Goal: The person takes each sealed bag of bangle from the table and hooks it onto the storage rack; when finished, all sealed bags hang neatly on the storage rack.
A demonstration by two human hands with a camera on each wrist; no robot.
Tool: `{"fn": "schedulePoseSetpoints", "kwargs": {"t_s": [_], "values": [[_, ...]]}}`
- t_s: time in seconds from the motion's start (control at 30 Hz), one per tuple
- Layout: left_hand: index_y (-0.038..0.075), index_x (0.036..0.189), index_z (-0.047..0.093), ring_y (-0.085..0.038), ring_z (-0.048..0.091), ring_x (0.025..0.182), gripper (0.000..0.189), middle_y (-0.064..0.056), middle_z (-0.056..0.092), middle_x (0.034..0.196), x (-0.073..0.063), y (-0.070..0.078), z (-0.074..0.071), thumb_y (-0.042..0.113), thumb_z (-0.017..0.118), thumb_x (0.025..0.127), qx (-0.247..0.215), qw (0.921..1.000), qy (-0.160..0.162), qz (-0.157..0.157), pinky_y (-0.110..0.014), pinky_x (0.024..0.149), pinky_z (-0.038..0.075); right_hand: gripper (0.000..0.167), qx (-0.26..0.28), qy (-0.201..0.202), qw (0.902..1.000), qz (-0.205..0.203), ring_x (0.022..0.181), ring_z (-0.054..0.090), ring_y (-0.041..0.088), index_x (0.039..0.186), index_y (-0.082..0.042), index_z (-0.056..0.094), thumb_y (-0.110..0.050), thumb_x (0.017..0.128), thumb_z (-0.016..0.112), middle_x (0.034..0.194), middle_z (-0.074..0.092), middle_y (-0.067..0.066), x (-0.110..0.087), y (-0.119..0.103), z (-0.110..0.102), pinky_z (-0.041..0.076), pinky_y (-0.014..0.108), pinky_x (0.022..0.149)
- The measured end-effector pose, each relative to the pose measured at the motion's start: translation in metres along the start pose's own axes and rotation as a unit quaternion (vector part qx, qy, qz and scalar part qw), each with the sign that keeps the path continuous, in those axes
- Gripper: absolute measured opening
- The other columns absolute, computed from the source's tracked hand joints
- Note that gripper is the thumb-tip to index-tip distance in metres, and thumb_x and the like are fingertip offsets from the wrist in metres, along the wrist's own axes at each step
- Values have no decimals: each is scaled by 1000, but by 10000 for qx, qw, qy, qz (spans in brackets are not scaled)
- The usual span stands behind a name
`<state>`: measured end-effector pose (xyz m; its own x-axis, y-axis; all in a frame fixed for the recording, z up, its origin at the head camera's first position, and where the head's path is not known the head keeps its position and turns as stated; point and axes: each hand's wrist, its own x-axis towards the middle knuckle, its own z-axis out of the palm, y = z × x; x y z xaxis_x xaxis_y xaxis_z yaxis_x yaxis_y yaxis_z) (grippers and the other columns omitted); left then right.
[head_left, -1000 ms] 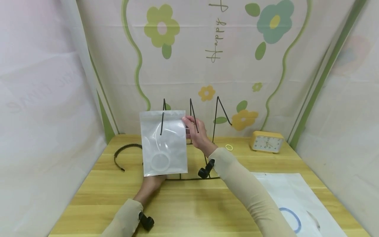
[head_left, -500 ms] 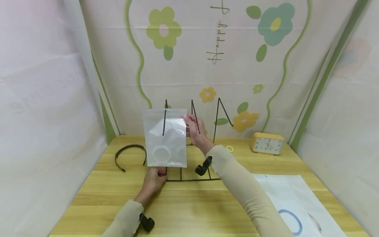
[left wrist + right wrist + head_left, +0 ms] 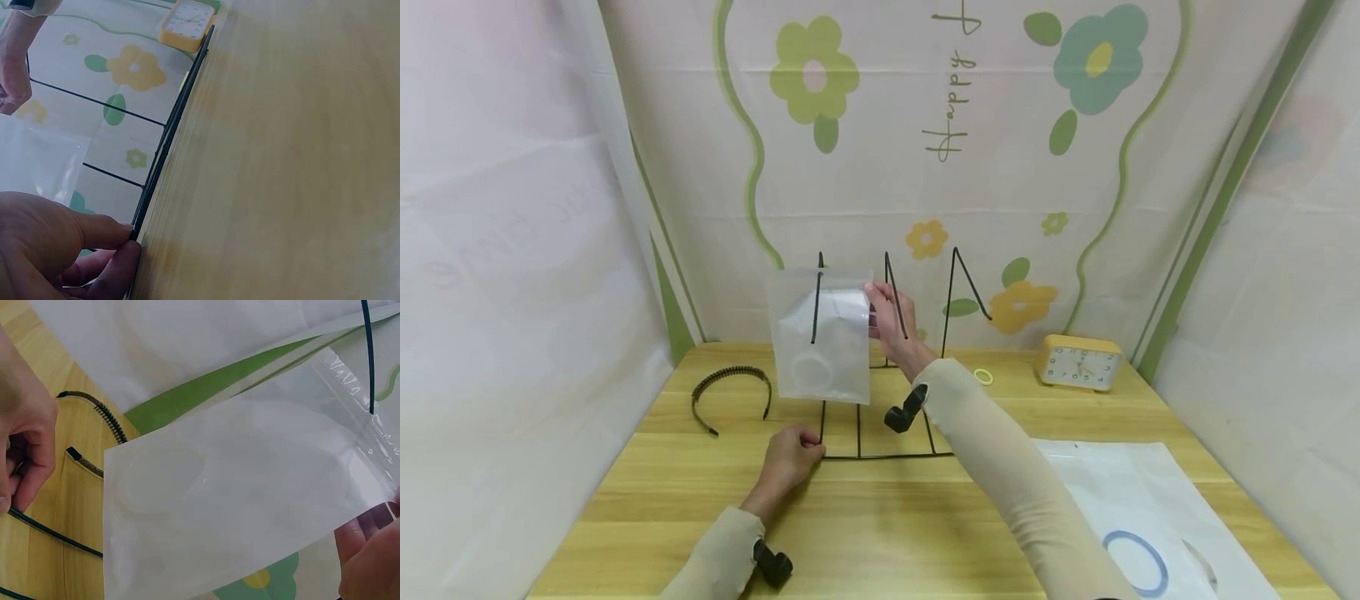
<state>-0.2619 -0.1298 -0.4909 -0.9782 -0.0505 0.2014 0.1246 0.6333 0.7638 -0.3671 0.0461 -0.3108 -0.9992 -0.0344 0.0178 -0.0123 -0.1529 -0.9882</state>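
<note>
A translucent zip bag [image 3: 831, 354] with a round mark low on its face is up at the left prong of the black wire rack [image 3: 887, 457]. That prong passes through the top strip of the bag and sticks out in front of it. My right hand [image 3: 895, 321] pinches the bag's upper right edge between thumb and fingers; the right wrist view shows the bag [image 3: 244, 487] spread out flat. Down on the table, my left hand [image 3: 792, 458] pinches the front left corner of the rack's base, and in the left wrist view thumb and fingertips meet on the wire [image 3: 156, 159].
A dark coiled headband [image 3: 730, 372] lies left of the rack. Behind the rack on the right are a small yellow ring [image 3: 983, 377] and a yellow alarm clock [image 3: 1081, 363]. A large white plastic bag [image 3: 1150, 467] with a blue ring mark covers the right front of the table.
The zip bag has slid farther back along the prong, and its lower edge has risen. My right hand has gone back with it. My left hand stays at the rack's corner, now uncovered.
</note>
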Motion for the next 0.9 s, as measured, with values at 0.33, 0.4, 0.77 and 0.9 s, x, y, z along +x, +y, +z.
{"fn": "schedulePoseSetpoints", "kwargs": {"t_s": [0.33,0.4,0.77,0.9], "values": [[4,83,68,-15,59,69,8,-3,66,77,1,0,4,6,76,80,35,9999,-103,-125,-31,63,50,19,-17,394,9992,-77,66,64,16,104,-18,71,-32,95,62,85,67,2,12,0,3,54,32,57],[5,82,68,-14,58,69,8,-2,65,76,1,1,5,7,76,80,20,9998,-119,-156,-31,63,49,19,-31,476,9988,-117,65,64,16,102,-17,71,-32,94,62,84,67,2,14,-1,3,54,31,55],[5,84,69,-13,57,68,7,0,64,75,1,-4,4,7,75,81,21,9995,-206,-247,-29,62,48,15,-169,837,9959,-300,55,52,12,93,-17,73,-30,90,65,67,55,-3,22,-1,10,45,26,46],[4,85,69,-14,57,68,7,-1,64,75,2,-3,1,6,75,82,-42,9993,-244,-277,-30,62,48,16,-219,925,9950,-319,51,42,10,83,-18,68,-31,90,64,62,46,-6,26,-2,15,38,26,46]]}}
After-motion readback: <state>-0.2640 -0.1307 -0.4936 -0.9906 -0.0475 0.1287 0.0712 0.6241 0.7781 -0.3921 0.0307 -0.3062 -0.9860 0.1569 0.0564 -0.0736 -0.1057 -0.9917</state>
